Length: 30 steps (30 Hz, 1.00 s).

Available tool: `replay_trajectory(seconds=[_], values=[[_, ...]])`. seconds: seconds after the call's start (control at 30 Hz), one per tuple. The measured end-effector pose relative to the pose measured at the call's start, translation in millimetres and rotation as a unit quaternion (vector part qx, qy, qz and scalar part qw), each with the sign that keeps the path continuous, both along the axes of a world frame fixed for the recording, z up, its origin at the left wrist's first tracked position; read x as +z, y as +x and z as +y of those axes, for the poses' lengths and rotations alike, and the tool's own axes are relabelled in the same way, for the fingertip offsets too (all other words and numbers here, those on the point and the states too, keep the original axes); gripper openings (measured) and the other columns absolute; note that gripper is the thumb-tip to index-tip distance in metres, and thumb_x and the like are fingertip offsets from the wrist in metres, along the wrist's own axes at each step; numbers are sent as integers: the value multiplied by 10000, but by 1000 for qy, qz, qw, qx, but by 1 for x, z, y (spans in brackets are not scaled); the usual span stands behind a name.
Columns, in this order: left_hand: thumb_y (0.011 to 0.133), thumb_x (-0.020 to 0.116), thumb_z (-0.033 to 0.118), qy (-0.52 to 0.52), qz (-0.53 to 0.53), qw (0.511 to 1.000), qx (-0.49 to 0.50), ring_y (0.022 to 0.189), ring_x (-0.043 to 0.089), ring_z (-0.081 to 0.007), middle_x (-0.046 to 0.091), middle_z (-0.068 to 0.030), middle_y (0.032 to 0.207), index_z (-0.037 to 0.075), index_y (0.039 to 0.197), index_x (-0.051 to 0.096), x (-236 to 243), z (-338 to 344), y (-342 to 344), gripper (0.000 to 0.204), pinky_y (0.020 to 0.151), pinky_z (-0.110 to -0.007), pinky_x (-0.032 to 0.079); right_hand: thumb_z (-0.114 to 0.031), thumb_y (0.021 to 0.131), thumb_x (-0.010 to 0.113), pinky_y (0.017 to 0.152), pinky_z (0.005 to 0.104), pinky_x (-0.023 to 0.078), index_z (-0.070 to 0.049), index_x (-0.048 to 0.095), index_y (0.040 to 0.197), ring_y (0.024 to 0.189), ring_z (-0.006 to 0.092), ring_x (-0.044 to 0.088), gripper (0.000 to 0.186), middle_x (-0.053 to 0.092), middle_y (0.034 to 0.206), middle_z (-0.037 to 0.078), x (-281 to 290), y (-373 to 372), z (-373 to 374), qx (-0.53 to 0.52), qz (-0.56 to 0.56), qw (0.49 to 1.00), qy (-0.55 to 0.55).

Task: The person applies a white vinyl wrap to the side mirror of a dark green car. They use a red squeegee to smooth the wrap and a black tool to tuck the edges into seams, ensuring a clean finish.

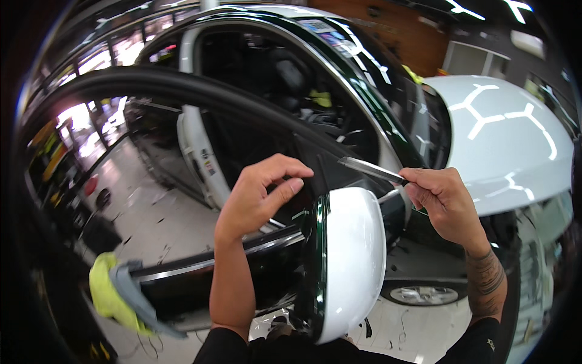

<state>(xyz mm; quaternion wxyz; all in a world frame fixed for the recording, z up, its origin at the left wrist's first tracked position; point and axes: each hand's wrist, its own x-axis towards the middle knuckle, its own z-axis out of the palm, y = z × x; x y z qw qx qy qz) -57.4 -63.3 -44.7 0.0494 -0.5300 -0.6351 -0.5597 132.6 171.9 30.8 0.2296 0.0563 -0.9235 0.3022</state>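
My right hand [439, 197] grips a slim silver utility knife [373, 170] between thumb and fingers. Its silver length points left, over the mirror and close to the open door's window frame. My left hand [267, 191] is raised left of the mirror, fingers bent and thumb slightly apart from the index finger, with nothing visible in it. Between my forearms stands the car's side mirror [354, 264], with a glossy white cover and a dark green edge on its left. The black door window frame [236, 100] arches behind my left hand.
Behind the open door is the car's dark cabin [273, 73]. A white hood [503, 127] lies to the right, above a wheel [424, 295]. Yellow-green and grey cloths [115, 297] hang over the door's left end. Dark scraps lie on the pale floor [151, 224].
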Motion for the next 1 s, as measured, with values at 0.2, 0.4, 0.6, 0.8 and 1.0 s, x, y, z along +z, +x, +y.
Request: replay_trajectory(seconds=[0.2,0.4,0.6,0.8,1.0], values=[[868,659,10,10,-78,977,-196,775,640,-149,679,-87,905,-6,1005,707,-25,31,-24,145,690,-262,496,-45,907,648,523,344,411,54,688,1020,505,299,484,156,580,662,203,33,13,-45,-190,-90,974,88],[815,663,-24,63,-189,948,-247,782,645,-167,688,-109,902,0,981,724,-47,38,-34,177,710,-265,512,-54,898,669,496,321,403,58,671,931,492,278,516,116,572,636,175,57,10,-89,-223,-160,947,167],[774,634,-84,116,-174,938,-275,797,651,-171,682,-105,918,16,980,733,-53,49,-35,249,728,-264,504,-15,913,590,516,347,441,17,639,1079,508,302,589,177,600,616,147,72,-6,-117,-250,-237,927,151],[705,572,-146,147,-190,924,-298,806,674,-170,686,-97,924,26,958,736,-58,56,-34,347,714,-250,513,-29,901,579,523,363,460,-1,634,1093,518,299,624,201,608,608,121,86,-22,-134,-283,-362,869,185],[690,531,-152,163,-205,921,-289,765,674,-158,706,-104,917,4,898,726,-57,61,-33,324,683,-242,512,-37,878,605,509,373,467,-3,641,1092,526,307,625,220,618,621,123,90,-30,-141,-272,-374,867,184]])
